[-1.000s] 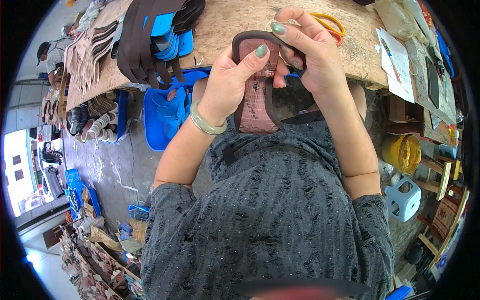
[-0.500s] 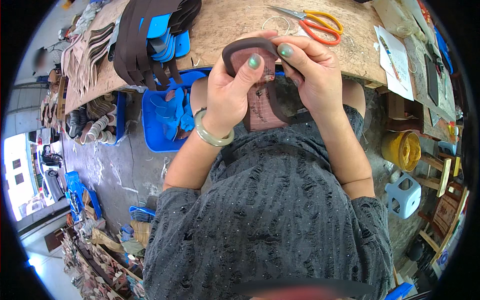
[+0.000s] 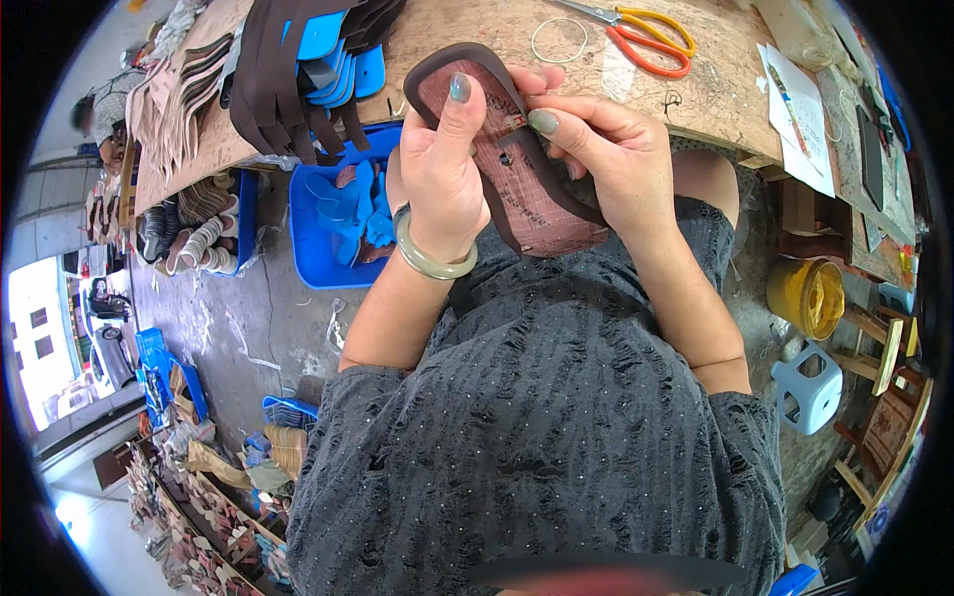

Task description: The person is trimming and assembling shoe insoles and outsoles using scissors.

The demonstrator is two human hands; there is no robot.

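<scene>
Your left hand clamps the reddish-brown, dark-edged, sole-shaped piece | your right hand pinches its edging (right side) | piece slants between them, beside the pale wooden tabletop

Wooden table, scuffed top. On it, left to right: beige strips, heaped dark brown straps with blue pieces, thin pale loop, scissors; white paper at right edge.

Left hand holding brown sole, right hand pinching its edge
</scene>
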